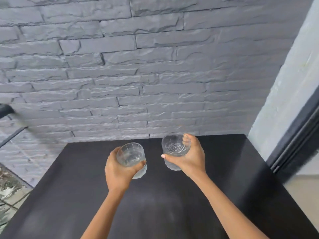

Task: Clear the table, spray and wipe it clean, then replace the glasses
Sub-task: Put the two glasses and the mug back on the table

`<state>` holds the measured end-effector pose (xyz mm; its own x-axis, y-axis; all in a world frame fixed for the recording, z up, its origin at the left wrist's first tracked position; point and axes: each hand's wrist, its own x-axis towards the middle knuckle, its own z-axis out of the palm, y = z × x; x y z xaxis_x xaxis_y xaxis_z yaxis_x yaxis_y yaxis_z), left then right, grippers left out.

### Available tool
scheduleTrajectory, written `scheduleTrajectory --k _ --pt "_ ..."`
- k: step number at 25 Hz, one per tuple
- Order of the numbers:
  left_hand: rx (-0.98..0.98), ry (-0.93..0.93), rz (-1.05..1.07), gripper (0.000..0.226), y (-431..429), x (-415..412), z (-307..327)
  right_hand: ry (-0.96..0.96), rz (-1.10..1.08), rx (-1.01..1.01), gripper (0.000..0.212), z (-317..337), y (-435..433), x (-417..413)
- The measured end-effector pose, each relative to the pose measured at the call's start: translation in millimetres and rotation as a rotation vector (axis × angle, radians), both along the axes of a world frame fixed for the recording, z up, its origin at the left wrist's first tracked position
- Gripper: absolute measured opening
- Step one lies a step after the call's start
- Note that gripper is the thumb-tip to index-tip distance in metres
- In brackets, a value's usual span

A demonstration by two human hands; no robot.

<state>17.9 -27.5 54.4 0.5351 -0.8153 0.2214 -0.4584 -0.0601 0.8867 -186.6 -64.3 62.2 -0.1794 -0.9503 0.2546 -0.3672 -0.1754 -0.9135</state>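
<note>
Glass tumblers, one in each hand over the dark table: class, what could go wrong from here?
1. The left hand grips the left tumbler and the right hand grips the right tumbler, so no hand is free; if either slips, it might break on the table.
2. The tumblers are close together and could knock against each other.

A clear patterned glass (131,156) is gripped by the left hand (119,171), and a second glass (174,149) by the right hand (189,158), above the dark table (224,178) set against a grey stone wall (120,66).
</note>
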Motion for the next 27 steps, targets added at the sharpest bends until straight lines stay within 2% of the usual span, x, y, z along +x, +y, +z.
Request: scheduleTrajectory --k 3,13,27 --pt "0.074 0.006 -0.032 0.084 -21.0 2.4 -20.4 0.026 -0.025 0.048 0.09 -30.0 -11.8 -0.1" --pt "0.27 0.041 -0.129 0.088 -50.8 18.9 -95.6 0.079 -0.125 0.276 0.085 -128.7 -29.4 5.5" --pt "0.336 0.042 -0.113 0.096 -64.3 11.1 -130.9 0.063 -0.168 0.328 0.086 -159.3 -36.3 -9.3"
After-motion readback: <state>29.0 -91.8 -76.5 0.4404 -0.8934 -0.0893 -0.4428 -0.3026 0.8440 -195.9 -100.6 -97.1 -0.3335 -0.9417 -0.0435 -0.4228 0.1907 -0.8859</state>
